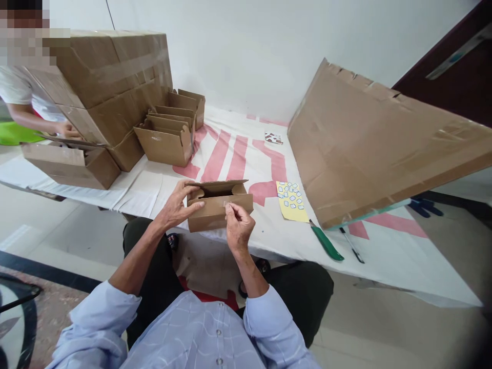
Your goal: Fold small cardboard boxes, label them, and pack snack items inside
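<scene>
A small brown cardboard box (207,222) sits at the table's front edge before me, its lid flap raised at the back and its inside dark. My left hand (180,206) grips the box's left end, thumb along the front and fingers behind. At the front panel, right of the middle, my right hand (239,225) is closed in a pinch against the cardboard. A tiny shiny patch shows by those fingertips; what they hold is too small to make out. Right of the box lies a yellow sheet with several white stickers (292,201).
A green-handled knife (326,243) and a pen (351,246) lie at right, near a large leaning cardboard sheet (376,148). Several open boxes (163,146) stand at left beside stacked cartons (111,77). A co-worker's hand (68,130) is over another box (77,166).
</scene>
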Demonstrator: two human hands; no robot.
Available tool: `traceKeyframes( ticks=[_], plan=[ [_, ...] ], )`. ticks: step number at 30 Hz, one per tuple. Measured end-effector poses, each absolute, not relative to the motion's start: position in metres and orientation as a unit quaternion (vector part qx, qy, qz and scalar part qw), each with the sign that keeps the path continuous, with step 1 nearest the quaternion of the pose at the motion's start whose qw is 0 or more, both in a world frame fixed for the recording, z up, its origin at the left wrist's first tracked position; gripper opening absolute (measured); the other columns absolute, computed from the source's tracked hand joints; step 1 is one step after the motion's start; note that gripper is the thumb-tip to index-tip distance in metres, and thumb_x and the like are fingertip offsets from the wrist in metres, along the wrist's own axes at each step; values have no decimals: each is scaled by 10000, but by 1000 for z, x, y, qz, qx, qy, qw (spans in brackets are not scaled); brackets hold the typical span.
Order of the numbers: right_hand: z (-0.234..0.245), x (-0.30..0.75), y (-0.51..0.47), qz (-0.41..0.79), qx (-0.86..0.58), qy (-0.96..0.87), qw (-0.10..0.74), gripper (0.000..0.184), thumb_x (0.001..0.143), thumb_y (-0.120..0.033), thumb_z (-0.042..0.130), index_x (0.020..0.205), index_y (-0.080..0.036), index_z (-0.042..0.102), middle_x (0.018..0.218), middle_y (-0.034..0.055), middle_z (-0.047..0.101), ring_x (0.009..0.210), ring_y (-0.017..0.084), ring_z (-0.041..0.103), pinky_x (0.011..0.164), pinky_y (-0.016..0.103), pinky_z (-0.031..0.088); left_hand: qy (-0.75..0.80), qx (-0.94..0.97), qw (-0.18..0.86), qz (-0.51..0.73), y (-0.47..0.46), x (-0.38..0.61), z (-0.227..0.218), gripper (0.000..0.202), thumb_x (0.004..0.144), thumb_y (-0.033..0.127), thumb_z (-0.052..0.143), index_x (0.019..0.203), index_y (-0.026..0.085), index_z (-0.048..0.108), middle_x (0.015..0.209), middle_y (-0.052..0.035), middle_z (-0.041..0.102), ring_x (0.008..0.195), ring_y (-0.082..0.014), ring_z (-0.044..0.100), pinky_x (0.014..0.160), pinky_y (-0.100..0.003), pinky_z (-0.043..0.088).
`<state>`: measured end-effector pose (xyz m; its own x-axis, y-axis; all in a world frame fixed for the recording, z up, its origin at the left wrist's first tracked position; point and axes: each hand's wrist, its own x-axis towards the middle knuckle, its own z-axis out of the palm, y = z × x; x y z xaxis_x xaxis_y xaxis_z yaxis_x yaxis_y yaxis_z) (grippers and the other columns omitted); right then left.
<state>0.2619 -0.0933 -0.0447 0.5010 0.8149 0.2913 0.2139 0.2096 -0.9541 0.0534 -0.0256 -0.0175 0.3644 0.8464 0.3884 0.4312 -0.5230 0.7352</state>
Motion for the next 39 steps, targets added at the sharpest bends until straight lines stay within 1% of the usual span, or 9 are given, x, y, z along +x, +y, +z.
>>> traceKeyframes(
  ticks=[3,7,11,19,22,26,31,33,39],
  plan=[
    [-46,260,-96,276,-585,-414,641,381,933,-533,690,947,-178,826,641,7,670,568,166,591,564,302,535,432,808,187,355,-32,64,-5,414,926,512,775,1240,245,743,1543,-148,535,1459,-393,517,1229,-595,455],
    [-46,257,-95,312,-568,-394,652,400,908,-525,705,997,-153,823,613,-5,661,517,146,561,533,294,510,478,811,121,315,-41,95,5,374,941,573,771,1055,217,760,1564,-189,538,1485,-484,450,1171,-703,426],
    [-44,259,-95,316,-563,-392,655,391,912,-519,695,985,-152,808,623,2,675,500,143,558,506,290,495,500,790,89,344,-43,119,1,411,910,624,795,853,227,704,1519,-174,580,1492,-487,414,1129,-689,447],
    [-52,277,-93,271,-585,-413,643,368,913,-523,699,1031,-179,759,733,11,723,533,144,580,543,296,529,497,785,67,364,-42,123,-2,377,870,505,873,755,224,650,1505,-152,614,1431,-457,497,1089,-655,493],
    [-46,299,-91,134,-617,-458,626,322,959,-493,669,1037,-189,745,722,8,698,625,175,627,678,339,585,493,792,59,355,-44,125,1,303,859,419,889,778,222,674,1511,-150,619,1458,-432,503,1140,-633,478],
    [-22,337,-90,-19,-563,-608,560,333,969,-430,733,1213,-205,750,1130,129,772,1094,294,712,1023,496,586,432,819,82,369,-51,117,9,306,881,467,863,794,211,720,1541,-154,613,1519,-422,473,1229,-621,424],
    [-12,368,-110,38,-446,-762,468,105,1025,-259,704,1080,-254,793,993,69,758,928,235,721,836,391,622,392,806,233,378,-54,78,20,490,1087,551,524,928,203,830,1626,-137,565,1529,-361,509,1307,-564,385],
    [-17,370,-126,6,-414,-787,457,117,1024,-196,702,1050,-250,802,990,75,759,922,228,713,807,371,613,394,794,287,363,-49,62,21,549,1110,567,447,1032,205,853,1640,-136,558,1543,-366,503,1320,-563,379],
    [-25,365,-156,-20,-413,-817,402,132,1007,-243,744,1121,-223,809,1123,131,769,1031,277,700,882,423,607,364,849,282,258,-19,47,16,580,934,653,744,1373,276,773,1629,-150,525,1536,-401,493,1299,-608,401]
  ],
)
